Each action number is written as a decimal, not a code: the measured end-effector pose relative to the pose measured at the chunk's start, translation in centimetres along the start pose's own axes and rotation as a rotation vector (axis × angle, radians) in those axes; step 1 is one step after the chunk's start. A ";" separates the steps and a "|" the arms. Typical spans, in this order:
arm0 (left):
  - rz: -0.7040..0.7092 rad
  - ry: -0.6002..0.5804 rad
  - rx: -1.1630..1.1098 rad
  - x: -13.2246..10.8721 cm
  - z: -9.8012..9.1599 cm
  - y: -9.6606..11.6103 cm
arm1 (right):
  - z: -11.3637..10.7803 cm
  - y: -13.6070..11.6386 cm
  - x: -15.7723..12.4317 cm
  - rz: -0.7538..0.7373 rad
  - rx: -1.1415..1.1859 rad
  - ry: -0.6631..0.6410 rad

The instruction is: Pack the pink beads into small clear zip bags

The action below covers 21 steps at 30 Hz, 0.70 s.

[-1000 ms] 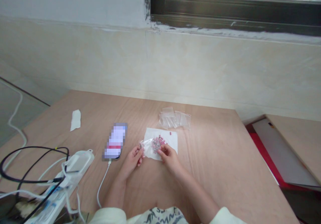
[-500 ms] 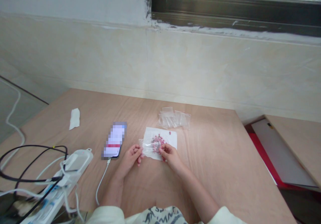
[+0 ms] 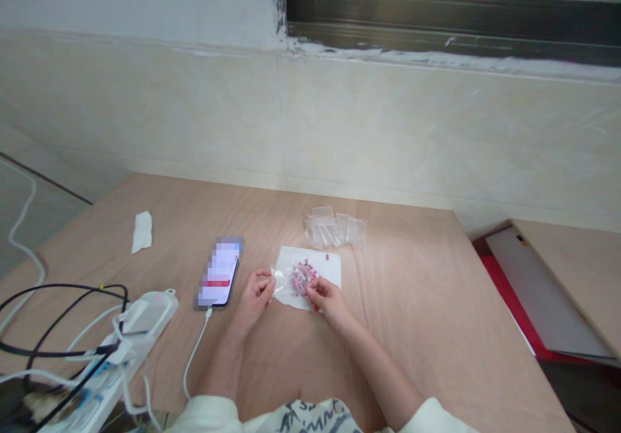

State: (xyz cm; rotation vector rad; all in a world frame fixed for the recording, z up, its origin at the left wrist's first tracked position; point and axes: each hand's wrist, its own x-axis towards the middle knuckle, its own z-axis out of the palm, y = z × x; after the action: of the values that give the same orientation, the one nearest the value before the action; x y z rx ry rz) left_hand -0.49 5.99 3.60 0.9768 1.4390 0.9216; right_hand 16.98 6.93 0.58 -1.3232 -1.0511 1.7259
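A small transparent plastic bag (image 3: 295, 281) holding a cluster of pink beads lies on a white paper sheet (image 3: 326, 277). My left hand (image 3: 255, 298) pinches the bag's left edge between its fingers. My right hand (image 3: 327, 298) grips the bag from the lower right, fingertips at the beads. One loose pink bead (image 3: 326, 257) sits on the paper above the bag. The fingers hide part of the bag.
A pile of small transparent plastic bags (image 3: 336, 228) lies behind the paper on the wooden table (image 3: 412, 290). To the left are a charging phone (image 3: 219, 272), a tissue (image 3: 141, 232), a white power strip (image 3: 140, 320) and tangled cables (image 3: 58, 323).
The view has drifted slightly, shifting the scene left. My left hand sits a little further from the beads, and the bag's left edge is drawn out flatter over the paper.
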 end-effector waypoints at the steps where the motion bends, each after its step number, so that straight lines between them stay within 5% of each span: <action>1: 0.004 -0.004 0.002 0.0 0.1 0.1 | 0.0 0.0 0.0 -0.002 0.002 0.000; 21: 0.067 -0.087 -0.033 0.3 0.9 1.6 | -0.4 -0.1 0.2 0.023 0.055 -0.029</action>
State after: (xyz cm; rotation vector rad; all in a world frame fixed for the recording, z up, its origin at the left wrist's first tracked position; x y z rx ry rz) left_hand 0.48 6.85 4.93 1.0334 1.3215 0.9370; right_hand 17.34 7.16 0.52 -1.2837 -1.0008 1.7835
